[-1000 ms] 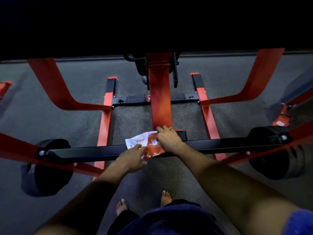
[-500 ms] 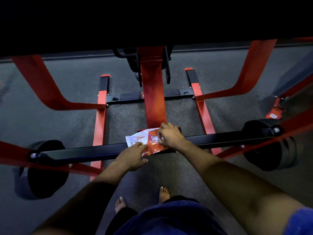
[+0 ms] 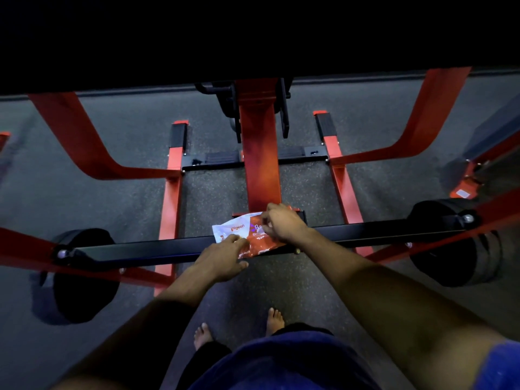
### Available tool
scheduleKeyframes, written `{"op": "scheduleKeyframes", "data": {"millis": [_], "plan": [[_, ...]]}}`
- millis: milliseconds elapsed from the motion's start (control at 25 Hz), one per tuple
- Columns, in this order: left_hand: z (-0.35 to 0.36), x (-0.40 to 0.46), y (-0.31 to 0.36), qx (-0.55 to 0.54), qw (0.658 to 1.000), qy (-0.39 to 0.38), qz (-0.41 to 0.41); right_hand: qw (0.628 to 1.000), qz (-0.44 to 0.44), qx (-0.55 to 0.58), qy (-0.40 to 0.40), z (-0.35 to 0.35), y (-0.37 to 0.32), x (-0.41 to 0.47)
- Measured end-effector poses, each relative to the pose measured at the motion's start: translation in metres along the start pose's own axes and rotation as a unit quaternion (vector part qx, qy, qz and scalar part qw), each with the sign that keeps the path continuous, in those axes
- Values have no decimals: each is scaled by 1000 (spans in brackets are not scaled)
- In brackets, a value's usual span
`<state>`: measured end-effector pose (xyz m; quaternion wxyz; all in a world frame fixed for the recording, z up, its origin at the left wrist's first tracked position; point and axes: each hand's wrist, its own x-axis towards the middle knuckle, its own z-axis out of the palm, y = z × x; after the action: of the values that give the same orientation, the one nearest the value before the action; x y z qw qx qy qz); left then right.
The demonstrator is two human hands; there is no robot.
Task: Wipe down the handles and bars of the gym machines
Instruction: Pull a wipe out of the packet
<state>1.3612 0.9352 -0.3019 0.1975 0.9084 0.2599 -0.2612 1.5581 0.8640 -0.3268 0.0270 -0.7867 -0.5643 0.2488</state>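
Observation:
A white and orange pack of wet wipes (image 3: 239, 233) lies on the black crossbar (image 3: 140, 250) of a red gym machine. My left hand (image 3: 222, 258) presses on the pack's near edge and holds it down. My right hand (image 3: 284, 223) sits on the pack's right part, fingers pinched at its top. Whether a wipe is between those fingers is hidden.
The red centre post (image 3: 260, 153) rises just beyond the pack. Black weight plates hang at the bar's left end (image 3: 81, 274) and right end (image 3: 455, 243). Red frame rails (image 3: 171, 192) run along the speckled rubber floor. My bare feet (image 3: 239, 330) stand below the bar.
Both hands stay on the pack. My right hand's fingers have curled tighter at the pack's top. The view has shifted slightly.

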Motion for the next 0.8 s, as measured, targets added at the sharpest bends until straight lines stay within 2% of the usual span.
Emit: {"op": "scheduleKeyframes", "data": {"millis": [120,320,680,800], "plan": [[1,4,1,-8,1000,3,-9,999,-18,42,-13,-4,7,1],[2,7,4,-3,1000,5,-22,999,-39,-21,-15,5,2,-6],[3,8,6,-4,1000,7,-25,998,-60,28,14,4,0,-3],[3,8,5,-5,1000,10,-26,996,-84,-10,8,3,2,-3]]}}
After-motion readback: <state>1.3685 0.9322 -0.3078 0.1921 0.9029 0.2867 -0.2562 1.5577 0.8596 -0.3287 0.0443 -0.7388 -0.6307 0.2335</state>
